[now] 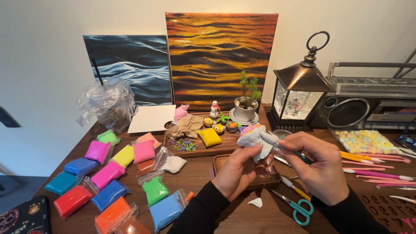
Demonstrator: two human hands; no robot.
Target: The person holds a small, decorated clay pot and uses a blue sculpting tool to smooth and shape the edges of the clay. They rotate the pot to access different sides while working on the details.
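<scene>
My left hand (236,171) holds up a pale white-blue lump of soft clay (256,139) above a small wooden tray (219,161). My right hand (318,167) pinches the lump's right edge with thumb and forefinger and also grips a thin teal tool (302,157). Both sleeves are black. A small white scrap of clay (255,202) lies on the table below my hands. Teal-handled scissors (299,209) lie just right of the scrap.
Several bagged clay blocks in bright colours (108,173) cover the left of the brown table (242,219). A wooden board (195,149) holds small clay figures and a yellow piece (209,137). A potted plant (246,106), lantern (299,93), radio (372,108), pom-pom box (366,141) and modelling tools (372,167) stand behind and right.
</scene>
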